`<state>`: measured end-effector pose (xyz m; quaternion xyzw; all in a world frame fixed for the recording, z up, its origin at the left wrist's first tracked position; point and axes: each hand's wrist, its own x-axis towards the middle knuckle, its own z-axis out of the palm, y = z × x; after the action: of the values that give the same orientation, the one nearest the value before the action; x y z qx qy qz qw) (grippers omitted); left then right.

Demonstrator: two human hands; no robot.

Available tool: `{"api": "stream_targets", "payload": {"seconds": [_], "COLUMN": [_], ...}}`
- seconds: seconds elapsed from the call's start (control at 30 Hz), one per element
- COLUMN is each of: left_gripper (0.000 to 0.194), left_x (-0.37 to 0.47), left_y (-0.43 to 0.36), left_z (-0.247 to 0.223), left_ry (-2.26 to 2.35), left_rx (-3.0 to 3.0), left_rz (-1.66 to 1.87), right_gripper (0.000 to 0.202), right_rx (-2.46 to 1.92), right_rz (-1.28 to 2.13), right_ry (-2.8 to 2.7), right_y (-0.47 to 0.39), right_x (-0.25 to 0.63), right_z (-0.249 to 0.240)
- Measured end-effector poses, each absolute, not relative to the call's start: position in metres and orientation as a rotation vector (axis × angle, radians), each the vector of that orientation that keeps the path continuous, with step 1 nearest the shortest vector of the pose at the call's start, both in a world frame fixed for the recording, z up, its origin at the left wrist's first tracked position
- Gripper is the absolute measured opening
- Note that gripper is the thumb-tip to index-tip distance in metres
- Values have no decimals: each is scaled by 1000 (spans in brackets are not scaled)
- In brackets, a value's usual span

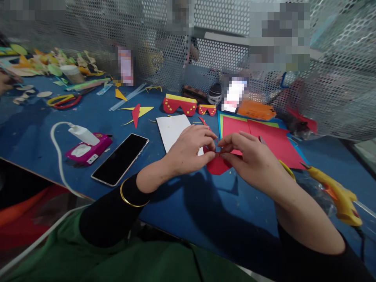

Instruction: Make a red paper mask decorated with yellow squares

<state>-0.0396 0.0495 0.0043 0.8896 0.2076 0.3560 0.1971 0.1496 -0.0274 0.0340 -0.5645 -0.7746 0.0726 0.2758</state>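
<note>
Between my two hands is a small piece of red paper (217, 165), raised a little off the blue table. My left hand (194, 147) pinches its upper left edge between thumb and fingers. My right hand (246, 156) pinches the same edge from the other side, the fingertips of both hands nearly meeting. A white sheet (174, 129) lies partly under my left hand. Behind my right hand rests a stack of coloured paper with red sheets (270, 139) on top. Two red and yellow paper mask shapes (179, 105) stand beyond my hands.
A yellow glue gun (335, 192) lies at right. To the left are a dark-screened phone (120, 159), a magenta power socket (88, 149) with a white cable, and scissors (66, 101). A perforated metal screen (158, 39) borders the back. Another person's hand (4, 83) shows at the far left.
</note>
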Motion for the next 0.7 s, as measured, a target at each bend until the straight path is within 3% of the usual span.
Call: {"api": "stream_targets", "payload": {"seconds": [0.33, 0.47, 0.7], "left_gripper": [19, 9, 26], "left_x": [-39, -38, -31], "left_y": [48, 46, 38], "left_z": [8, 8, 8], "left_ry": [623, 666, 936], "left_rx": [2400, 2383, 1814], "left_rz": [867, 871, 1270], "right_gripper": [13, 9, 10], "right_rx": [-1498, -1509, -1618], "right_rz": [251, 347, 465], "right_ry": [-2021, -1982, -1689], "right_y": [-27, -26, -23], "right_x": [150, 149, 151], "right_z": [33, 34, 37]}}
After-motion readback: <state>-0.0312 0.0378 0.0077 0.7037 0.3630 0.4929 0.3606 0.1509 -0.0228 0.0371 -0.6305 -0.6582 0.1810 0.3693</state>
